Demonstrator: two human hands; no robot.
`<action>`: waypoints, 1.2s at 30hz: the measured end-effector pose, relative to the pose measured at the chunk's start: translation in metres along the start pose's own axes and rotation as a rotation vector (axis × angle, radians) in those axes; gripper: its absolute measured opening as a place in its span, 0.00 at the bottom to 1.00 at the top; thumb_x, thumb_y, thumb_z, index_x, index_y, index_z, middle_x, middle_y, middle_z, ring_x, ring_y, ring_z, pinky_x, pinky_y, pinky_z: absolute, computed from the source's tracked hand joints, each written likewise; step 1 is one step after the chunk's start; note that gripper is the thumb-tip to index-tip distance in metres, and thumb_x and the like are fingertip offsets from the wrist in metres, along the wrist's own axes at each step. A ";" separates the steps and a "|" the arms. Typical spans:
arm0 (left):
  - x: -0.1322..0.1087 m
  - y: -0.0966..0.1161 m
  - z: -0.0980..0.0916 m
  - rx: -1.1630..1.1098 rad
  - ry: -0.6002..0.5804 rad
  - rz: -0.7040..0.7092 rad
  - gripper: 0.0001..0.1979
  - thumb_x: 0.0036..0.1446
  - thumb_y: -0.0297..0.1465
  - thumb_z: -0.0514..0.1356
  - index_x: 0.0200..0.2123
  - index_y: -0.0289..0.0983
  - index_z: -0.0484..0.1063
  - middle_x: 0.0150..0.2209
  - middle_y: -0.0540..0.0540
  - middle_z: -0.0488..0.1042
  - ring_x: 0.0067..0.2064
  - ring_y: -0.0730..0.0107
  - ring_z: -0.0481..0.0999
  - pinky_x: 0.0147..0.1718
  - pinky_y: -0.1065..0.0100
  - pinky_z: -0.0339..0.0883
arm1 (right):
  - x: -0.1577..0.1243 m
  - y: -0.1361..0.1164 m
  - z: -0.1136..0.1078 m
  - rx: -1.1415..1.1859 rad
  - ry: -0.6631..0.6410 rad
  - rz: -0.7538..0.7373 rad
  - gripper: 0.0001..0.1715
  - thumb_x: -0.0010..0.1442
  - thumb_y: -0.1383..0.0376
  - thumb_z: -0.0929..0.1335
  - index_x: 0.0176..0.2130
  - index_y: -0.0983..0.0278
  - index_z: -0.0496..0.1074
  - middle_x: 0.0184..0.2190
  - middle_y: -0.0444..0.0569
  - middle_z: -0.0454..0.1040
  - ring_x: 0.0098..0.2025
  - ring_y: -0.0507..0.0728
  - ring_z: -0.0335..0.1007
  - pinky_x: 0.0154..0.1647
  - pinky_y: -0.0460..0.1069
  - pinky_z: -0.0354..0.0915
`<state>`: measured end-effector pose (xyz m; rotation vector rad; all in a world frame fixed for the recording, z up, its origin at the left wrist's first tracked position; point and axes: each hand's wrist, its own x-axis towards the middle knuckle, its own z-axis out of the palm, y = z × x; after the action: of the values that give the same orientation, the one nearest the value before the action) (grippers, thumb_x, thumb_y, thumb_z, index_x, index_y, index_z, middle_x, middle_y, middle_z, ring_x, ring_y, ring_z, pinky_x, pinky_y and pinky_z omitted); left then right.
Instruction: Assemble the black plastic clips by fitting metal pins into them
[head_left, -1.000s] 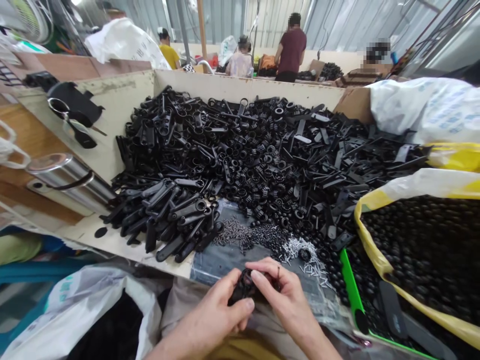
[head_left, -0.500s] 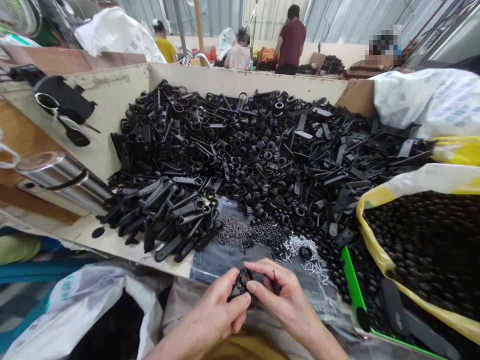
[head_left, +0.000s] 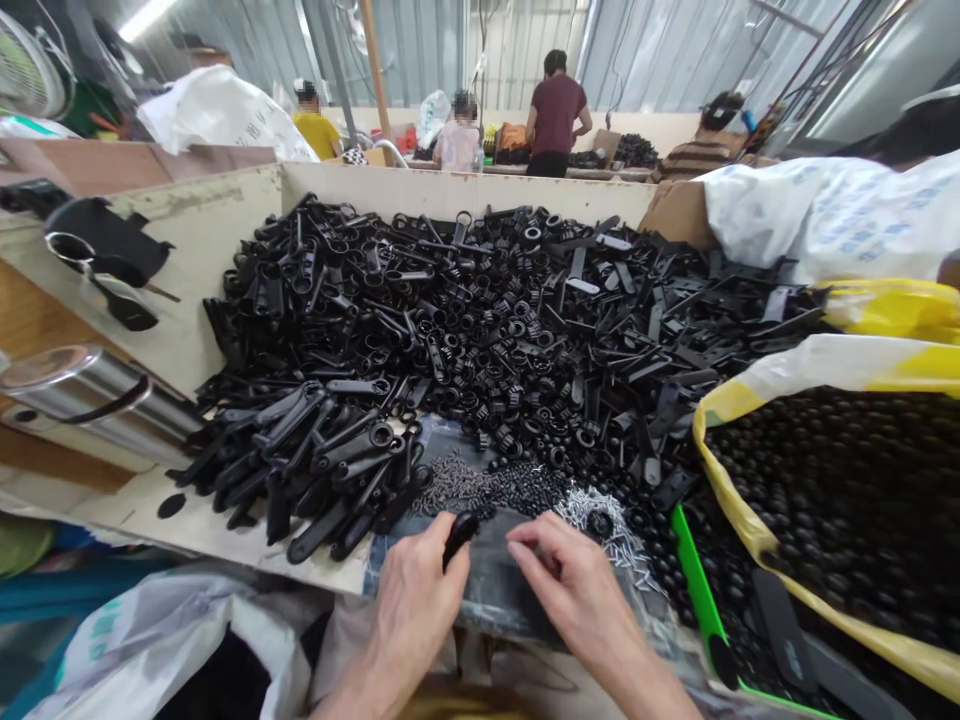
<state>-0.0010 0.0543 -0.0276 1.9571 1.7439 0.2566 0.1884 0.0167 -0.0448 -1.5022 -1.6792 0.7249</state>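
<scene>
A black plastic lever-like part [head_left: 465, 530] is gripped in my left hand [head_left: 417, 585], its rounded end sticking out past the thumb. My right hand [head_left: 574, 578] hovers to the right of it, apart from the part. Thumb and fingers of that hand are pinched together, and whatever is between them is hidden. Just beyond both hands lie small grey pieces [head_left: 452, 485], small black pieces [head_left: 531, 487] and shiny silver pins [head_left: 621, 540], all loose on the dark work surface [head_left: 491, 585].
A big heap of black ring-ended parts [head_left: 450, 290] fills the bin behind. Black levers [head_left: 322, 455] are stacked at left, near a steel flask [head_left: 97, 395]. At right are a yellow-edged sack [head_left: 724, 480] of black balls and a green edge [head_left: 694, 575]. Several people work in the background.
My hands have come apart: the right has left the black part and moved slightly right. My left hand has turned and lifted the part, keeping hold. The view has tilted up a little.
</scene>
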 end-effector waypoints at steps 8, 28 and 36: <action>0.014 -0.001 0.006 0.077 0.005 0.036 0.09 0.67 0.26 0.59 0.44 0.39 0.79 0.37 0.40 0.86 0.42 0.49 0.85 0.36 0.63 0.63 | 0.022 -0.008 0.032 -0.214 -0.067 0.049 0.10 0.67 0.73 0.69 0.34 0.62 0.76 0.34 0.46 0.77 0.36 0.58 0.76 0.37 0.49 0.63; 0.017 -0.001 -0.003 -0.036 -0.060 0.060 0.06 0.63 0.28 0.58 0.38 0.40 0.76 0.37 0.40 0.84 0.43 0.52 0.83 0.38 0.64 0.62 | 0.008 -0.008 0.018 -0.022 0.020 -0.017 0.10 0.68 0.70 0.67 0.35 0.61 0.75 0.31 0.44 0.75 0.31 0.55 0.71 0.32 0.48 0.63; -0.007 0.000 -0.003 -0.765 -0.255 0.008 0.14 0.61 0.43 0.58 0.30 0.39 0.69 0.17 0.56 0.65 0.20 0.72 0.64 0.25 0.71 0.58 | -0.005 -0.010 0.009 0.176 0.091 -0.136 0.08 0.70 0.67 0.68 0.39 0.60 0.77 0.31 0.44 0.74 0.30 0.53 0.69 0.31 0.46 0.63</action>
<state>-0.0037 0.0488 -0.0235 1.3629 1.2177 0.5548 0.1752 0.0105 -0.0428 -1.2674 -1.5892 0.7013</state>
